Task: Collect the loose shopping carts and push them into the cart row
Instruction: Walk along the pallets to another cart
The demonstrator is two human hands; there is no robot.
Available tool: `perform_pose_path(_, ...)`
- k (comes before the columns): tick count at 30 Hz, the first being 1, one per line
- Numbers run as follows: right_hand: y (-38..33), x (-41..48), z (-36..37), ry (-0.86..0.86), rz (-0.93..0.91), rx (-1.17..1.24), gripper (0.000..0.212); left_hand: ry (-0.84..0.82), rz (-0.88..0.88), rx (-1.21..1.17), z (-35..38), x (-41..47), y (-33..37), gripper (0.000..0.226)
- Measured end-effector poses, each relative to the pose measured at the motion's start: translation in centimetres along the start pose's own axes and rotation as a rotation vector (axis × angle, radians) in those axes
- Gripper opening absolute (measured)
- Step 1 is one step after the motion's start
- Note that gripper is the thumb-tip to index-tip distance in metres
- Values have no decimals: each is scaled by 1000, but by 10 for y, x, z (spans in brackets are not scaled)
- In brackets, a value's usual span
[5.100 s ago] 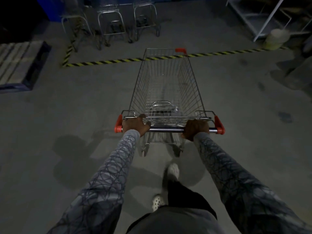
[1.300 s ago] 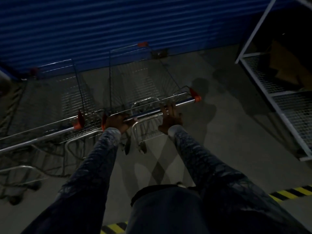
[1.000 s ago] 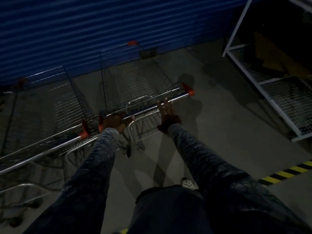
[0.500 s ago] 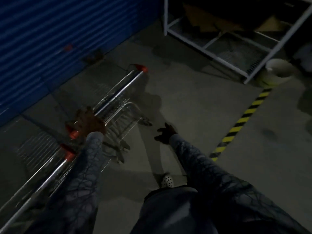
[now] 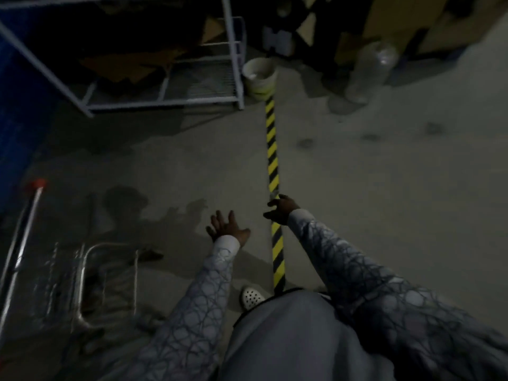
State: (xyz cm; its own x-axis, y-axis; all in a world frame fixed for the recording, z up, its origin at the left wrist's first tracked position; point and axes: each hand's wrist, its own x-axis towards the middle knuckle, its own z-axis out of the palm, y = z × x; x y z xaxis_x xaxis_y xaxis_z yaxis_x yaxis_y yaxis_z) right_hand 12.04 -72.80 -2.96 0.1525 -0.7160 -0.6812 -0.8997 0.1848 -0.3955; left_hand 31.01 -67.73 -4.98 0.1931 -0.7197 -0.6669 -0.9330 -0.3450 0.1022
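Over striped floor tape (image 5: 272,149), both hands free, left hand (image 5: 226,226), right hand (image 5: 280,209), cart (image 5: 24,235) at left

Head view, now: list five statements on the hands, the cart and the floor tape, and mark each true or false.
1. The left hand has its fingers spread and holds nothing. True.
2. The right hand grips the cart handle. False: it holds nothing and is over the striped tape; the handle is far off at the left edge.
3. The striped tape runs along the floor up to a pale bucket. True.
4. The bucket stands on the shelf of the metal rack. False: it stands on the floor beside the rack's corner post.
5. A white shoe shows between the two sleeves. True.
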Motion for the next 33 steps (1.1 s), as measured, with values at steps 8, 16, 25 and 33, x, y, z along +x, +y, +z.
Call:
perform_pose_path(8, 231, -119, -42, 338, 161, 329, 54, 18, 511, 90, 57, -71, 223, 77)
perform_pose_path(16, 402, -235, -30, 631, 423, 725, 46, -99, 731, -26, 121, -126, 397, 68)
perform_pose_path(25, 521, -374, 11, 987, 663, 1050, 41, -312, 981, 26, 222, -205, 564, 49)
perform_pose_path(33, 680, -495, 7, 1216, 785, 1064, 37, -464, 1215, 93, 359, -291, 694, 45)
